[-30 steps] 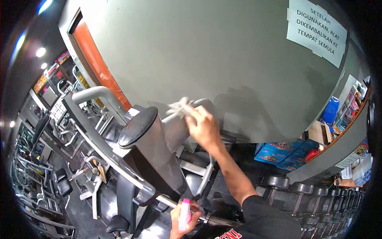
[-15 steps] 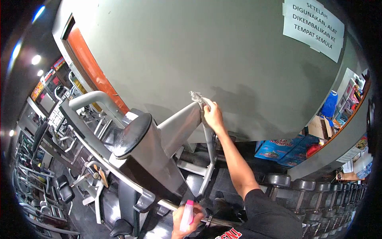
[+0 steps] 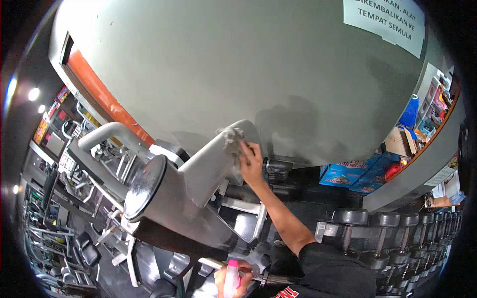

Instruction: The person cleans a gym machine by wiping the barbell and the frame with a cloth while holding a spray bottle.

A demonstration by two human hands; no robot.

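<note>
My right hand [image 3: 252,161] presses a crumpled grey cloth [image 3: 232,140] against the upper side of a silver-grey beam [image 3: 211,158], near its rounded end. The beam belongs to a gym machine with a round, shiny black pad [image 3: 145,186] on its left. Low in view, near my body, my left hand [image 3: 243,284] is closed around a small bottle with a pink top [image 3: 230,283] and a pale body. The bottle stands roughly upright in the grip, and its lower end is cut off by the frame.
A grey wall [image 3: 198,64] with a printed paper sign [image 3: 385,25] stands behind the beam. Dumbbells [image 3: 350,217] line a rack at right. Blue cartons [image 3: 343,174] sit by a curved counter [image 3: 397,184]. More gym machines [image 3: 89,248] fill the left.
My right hand and the cloth have moved left and down, from the beam's end onto its upper side. The view has shifted. My left hand still holds the bottle.
</note>
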